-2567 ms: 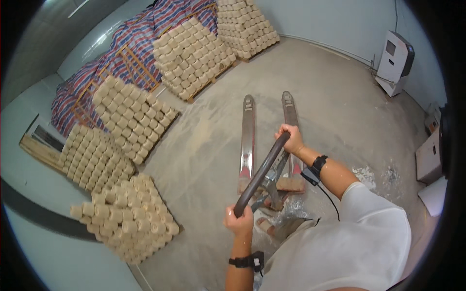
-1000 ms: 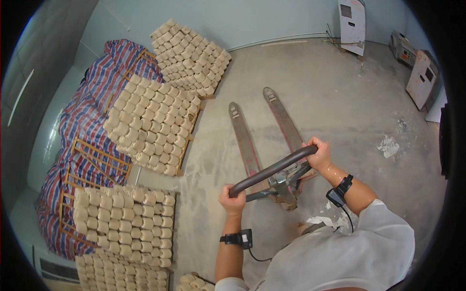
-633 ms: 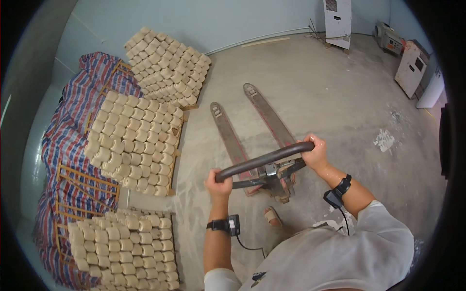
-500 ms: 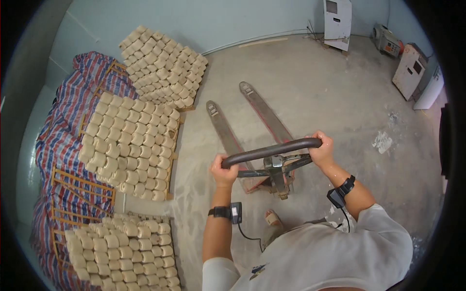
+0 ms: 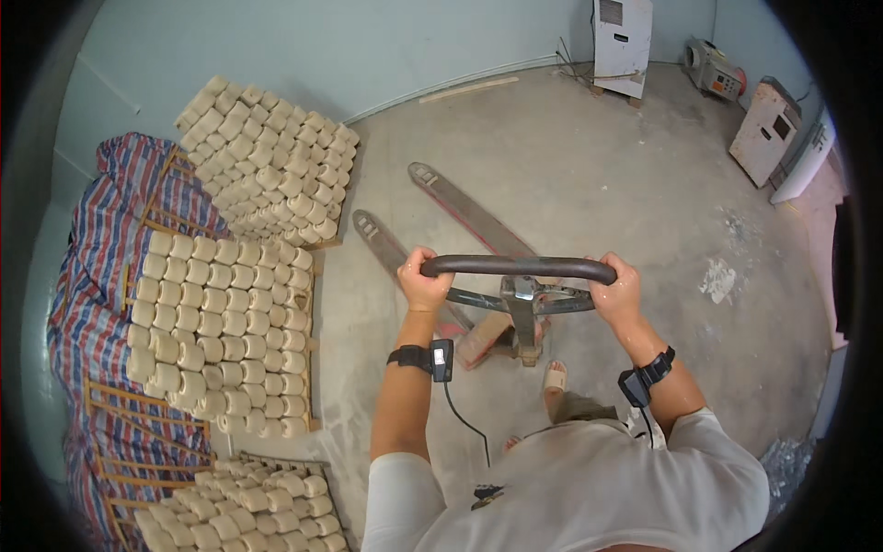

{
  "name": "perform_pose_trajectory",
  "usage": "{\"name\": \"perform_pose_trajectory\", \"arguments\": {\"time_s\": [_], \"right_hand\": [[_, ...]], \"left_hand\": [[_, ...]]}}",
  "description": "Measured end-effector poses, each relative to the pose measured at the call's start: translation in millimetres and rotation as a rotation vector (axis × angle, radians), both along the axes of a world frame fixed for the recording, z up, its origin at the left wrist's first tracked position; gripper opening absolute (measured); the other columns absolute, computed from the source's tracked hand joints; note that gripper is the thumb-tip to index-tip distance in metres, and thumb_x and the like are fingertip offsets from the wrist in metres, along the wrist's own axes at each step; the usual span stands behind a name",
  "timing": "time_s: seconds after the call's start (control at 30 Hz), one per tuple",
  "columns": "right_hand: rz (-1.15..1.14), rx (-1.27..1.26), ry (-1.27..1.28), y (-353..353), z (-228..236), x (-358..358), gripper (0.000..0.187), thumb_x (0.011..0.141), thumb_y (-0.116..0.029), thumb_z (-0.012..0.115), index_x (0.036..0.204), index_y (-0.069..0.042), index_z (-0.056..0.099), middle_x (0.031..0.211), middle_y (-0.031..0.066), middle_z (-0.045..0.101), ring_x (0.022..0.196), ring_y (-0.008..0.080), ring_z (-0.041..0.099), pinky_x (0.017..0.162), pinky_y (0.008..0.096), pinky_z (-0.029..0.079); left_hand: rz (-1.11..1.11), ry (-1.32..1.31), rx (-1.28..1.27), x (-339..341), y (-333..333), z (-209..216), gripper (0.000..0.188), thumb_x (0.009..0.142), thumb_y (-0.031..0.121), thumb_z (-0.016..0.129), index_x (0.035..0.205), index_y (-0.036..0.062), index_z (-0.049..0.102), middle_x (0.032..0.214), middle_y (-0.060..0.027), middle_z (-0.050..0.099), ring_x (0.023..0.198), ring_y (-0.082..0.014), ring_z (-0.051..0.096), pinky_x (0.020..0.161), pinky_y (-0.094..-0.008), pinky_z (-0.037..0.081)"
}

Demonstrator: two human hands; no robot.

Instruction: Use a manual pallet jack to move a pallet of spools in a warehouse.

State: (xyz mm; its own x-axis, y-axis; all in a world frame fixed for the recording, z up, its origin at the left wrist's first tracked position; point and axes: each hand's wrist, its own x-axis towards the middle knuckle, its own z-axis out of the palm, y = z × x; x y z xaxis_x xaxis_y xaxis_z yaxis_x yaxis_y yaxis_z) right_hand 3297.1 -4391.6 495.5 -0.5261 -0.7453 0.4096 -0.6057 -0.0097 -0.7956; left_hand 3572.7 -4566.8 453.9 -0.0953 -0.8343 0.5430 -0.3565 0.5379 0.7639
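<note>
Since the frame half a second earlier, the handle bar [image 5: 520,266] had swung from a slight slant to nearly level across the view. The forks [image 5: 471,217] pointed further to the person's left. The stacks slid left and down in view, so the head had turned too.

Left hand [image 5: 425,279]: clenched round the left end of the bar. Right hand [image 5: 616,287]: clenched round the right end. Both arms reached forward.

The pallet jack [image 5: 522,322] stood on the floor [image 5: 589,184] right in front of the person, forks running forward and left. Its left fork was partly hidden behind the left hand and handle; nothing lay on the visible lengths.

Both wrists wore a black strapped device, the left one [image 5: 441,361] with a cable hanging down. A sandaled foot [image 5: 555,377] showed just behind the jack.

Left side: a far stack [image 5: 271,161], a middle stack [image 5: 221,331] and a near stack [image 5: 248,506] of cream rounded pieces, the middle one on a wooden pallet. Striped tarp [image 5: 101,267] behind them. Far wall: a tall white unit [image 5: 622,46], then a grey machine [image 5: 713,72] to its right.
</note>
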Motion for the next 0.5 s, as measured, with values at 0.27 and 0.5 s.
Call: {"name": "perform_pose_trajectory", "arguments": {"time_s": [0.27,0.5], "right_hand": [[0.068,0.026,-0.074,-101.1,9.3,-48.7,0.031,0.081,-0.017,0.071,0.064,0.000,0.052,0.050,0.0143,0.043,0.046,0.0176,0.035,0.045,0.0318,0.037],[0.039,-0.017,-0.009,-178.6,16.4,-81.0,0.029,0.081,-0.014,0.070,0.064,-0.001,0.051,0.049,0.0119,0.041,0.045,0.0148,0.037,0.044,0.0309,0.035]], "left_hand": [[-0.003,-0.002,-0.053,-39.9,-86.4,3.6,0.010,0.067,0.005,0.059,0.072,0.0051,0.050,0.058,-0.0018,0.047,0.055,-0.0099,0.047,0.052,-0.0252,0.039],[-0.018,-0.044,-0.023,-87.1,-185.4,21.6,0.017,0.071,0.006,0.068,0.072,0.0048,0.051,0.058,-0.0013,0.048,0.056,-0.0095,0.046,0.052,-0.0250,0.039]]}}
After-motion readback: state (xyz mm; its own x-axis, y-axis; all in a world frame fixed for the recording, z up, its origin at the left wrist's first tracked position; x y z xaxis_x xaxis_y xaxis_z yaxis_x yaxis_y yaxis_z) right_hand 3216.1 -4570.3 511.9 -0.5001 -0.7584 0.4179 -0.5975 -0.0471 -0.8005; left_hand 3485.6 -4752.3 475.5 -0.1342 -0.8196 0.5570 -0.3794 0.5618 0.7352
